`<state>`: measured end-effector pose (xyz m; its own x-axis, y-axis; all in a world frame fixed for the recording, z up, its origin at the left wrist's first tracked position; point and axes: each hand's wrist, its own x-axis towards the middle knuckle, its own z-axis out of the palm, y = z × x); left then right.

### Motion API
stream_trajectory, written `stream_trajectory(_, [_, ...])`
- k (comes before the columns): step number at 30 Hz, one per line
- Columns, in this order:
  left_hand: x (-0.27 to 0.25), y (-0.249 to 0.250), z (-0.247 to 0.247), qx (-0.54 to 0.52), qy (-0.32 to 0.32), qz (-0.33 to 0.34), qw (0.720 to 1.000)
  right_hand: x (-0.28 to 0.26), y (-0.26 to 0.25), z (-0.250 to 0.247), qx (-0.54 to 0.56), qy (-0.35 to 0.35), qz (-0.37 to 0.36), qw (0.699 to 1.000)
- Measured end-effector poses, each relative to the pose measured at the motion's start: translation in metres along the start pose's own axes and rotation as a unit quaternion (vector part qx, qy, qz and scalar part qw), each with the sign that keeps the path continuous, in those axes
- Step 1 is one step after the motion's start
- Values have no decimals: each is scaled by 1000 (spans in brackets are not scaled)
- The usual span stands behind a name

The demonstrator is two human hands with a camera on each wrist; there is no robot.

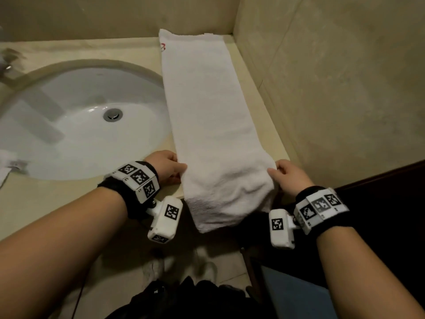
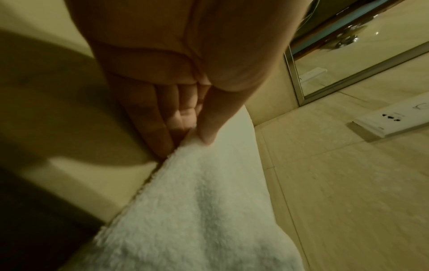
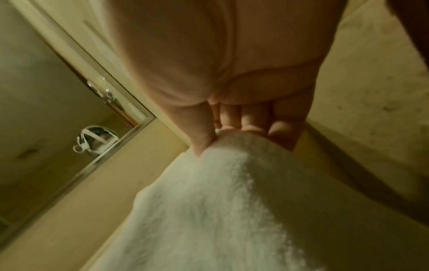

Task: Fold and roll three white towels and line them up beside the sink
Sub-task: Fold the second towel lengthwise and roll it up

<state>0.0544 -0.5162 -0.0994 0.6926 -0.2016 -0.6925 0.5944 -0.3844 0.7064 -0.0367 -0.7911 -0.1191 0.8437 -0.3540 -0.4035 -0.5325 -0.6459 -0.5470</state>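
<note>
- The left hand (image 1: pixel 166 165) is at the lower middle of the head view and pinches the left edge of the towel (image 1: pixel 207 125). In the left wrist view, the thumb (image 2: pixel 210 126) lies on top of the cloth and the fingers (image 2: pixel 153 128) go down along its edge.
- The right hand (image 1: pixel 290 175) is a little right of the middle of the head view and pinches the right edge of the same towel. In the right wrist view, the thumb (image 3: pixel 202 135) presses on the cloth and the other fingertips (image 3: pixel 281 128) sit behind the fold.
- The towel is white and folded into a long narrow strip. It lies flat on the bench (image 1: pixel 80 46), from the far wall at the top of the frame down to the near edge, and its near end hangs over this edge between the two hands.
- A small red mark (image 1: pixel 162 47) is on the far left corner of the towel.
- The sink (image 1: pixel 87 125) is at the left of the frame, and the left edge of the towel lies just beside the rim of the sink.
- The tiled wall (image 1: pixel 333 88) fills the right side of the frame, near the right edge of the towel.
- In the left wrist view, a mirror (image 2: pixel 362 60) is at the upper right and a white socket plate (image 2: pixel 394 120) is on the wall under it.
</note>
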Motion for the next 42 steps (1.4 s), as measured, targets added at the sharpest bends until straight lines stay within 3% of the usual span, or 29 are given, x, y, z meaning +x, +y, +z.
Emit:
stream_trajectory(4, [-2,-3,1,-1,20,9,1000,1,12,11,1,-10,15,1000])
stream_trajectory(11, [-3,-4,4,24,17,10,1000,3,18,14,39,55,27,997])
stream_trajectory(15, [-1,-8,0,73,39,37,996,-2,25,17,-1,37,32,999])
stream_trajectory(23, [6,-10,-15,73,24,43,996,-2,32,40,148,27,47,988])
stream_trajectory(27, [9,-13,-13,45,34,24,998,-2,40,47,254,11,77,964])
stream_trajectory(32, [8,-12,-15,96,39,18,994,-2,38,32,151,-3,52,987])
stream_trajectory(37, [7,-1,-19,183,47,42,981,3,7,2,-105,14,28,994])
stream_trajectory(42, [22,28,-46,295,98,94,946,35,-58,-19,-33,30,-81,996])
